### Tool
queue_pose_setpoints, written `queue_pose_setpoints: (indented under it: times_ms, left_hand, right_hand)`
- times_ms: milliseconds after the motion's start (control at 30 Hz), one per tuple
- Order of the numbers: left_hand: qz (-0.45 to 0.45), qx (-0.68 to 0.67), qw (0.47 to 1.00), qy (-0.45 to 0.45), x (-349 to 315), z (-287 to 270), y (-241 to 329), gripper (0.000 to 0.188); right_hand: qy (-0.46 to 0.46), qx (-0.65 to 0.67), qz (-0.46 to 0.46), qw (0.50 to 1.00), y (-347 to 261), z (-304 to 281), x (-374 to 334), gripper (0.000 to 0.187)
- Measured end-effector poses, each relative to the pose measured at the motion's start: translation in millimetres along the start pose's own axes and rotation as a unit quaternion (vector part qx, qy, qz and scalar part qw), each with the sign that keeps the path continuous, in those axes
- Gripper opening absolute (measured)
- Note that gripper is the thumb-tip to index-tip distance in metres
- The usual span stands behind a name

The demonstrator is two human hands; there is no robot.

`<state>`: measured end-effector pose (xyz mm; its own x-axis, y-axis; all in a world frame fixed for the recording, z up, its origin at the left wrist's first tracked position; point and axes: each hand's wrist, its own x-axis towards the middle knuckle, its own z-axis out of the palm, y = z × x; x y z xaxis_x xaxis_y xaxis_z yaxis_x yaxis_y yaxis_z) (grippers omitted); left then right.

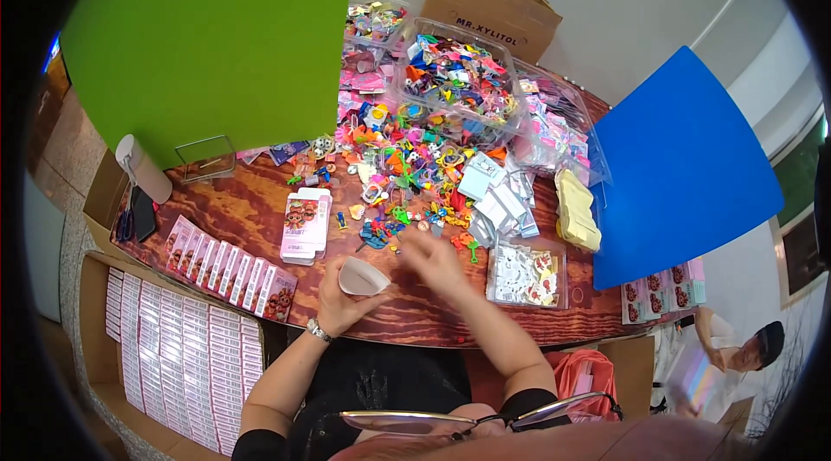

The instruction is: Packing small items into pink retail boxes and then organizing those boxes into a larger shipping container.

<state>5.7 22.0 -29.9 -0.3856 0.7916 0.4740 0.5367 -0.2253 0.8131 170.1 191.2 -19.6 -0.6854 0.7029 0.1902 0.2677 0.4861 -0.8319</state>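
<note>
My left hand (333,301), a watch on its wrist, is closed around a small paper carton (363,277) whose open mouth faces up; its inside looks white. To its right, my right hand (430,264) hovers by the near edge of a heap of small colourful plastic toys (402,158). Motion smears its fingers, so I cannot tell whether they hold anything. Flattened pink-and-white cartons (305,223) lie stacked just beyond my left hand. Right of my right hand sits a clear tray (526,277) of white and yellow-red small pieces.
A row of pink cartons (229,269) lines the left edge, above a cardboard box packed with cartons (182,340). Clear bins (459,71) of toys stand behind. Green (208,45) and blue (684,175) panels flank the table. A bottle (143,168) stands left; another person (736,357) is at right.
</note>
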Motion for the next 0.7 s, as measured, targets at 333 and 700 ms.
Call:
queue_pose_setpoints:
  times_ms: [333,700]
  left_hand:
    - [-0.106,-0.007,0.994,0.019,-18,-4,-8,0.085]
    - [-0.152,0.045,0.987,0.022,-6,1,-11,0.089]
  right_hand:
    - [-0.028,-0.437,0.146,0.887,88,-129,128,0.078]
    - [0.14,0.069,-0.013,0.988,-2,-132,81,0.014]
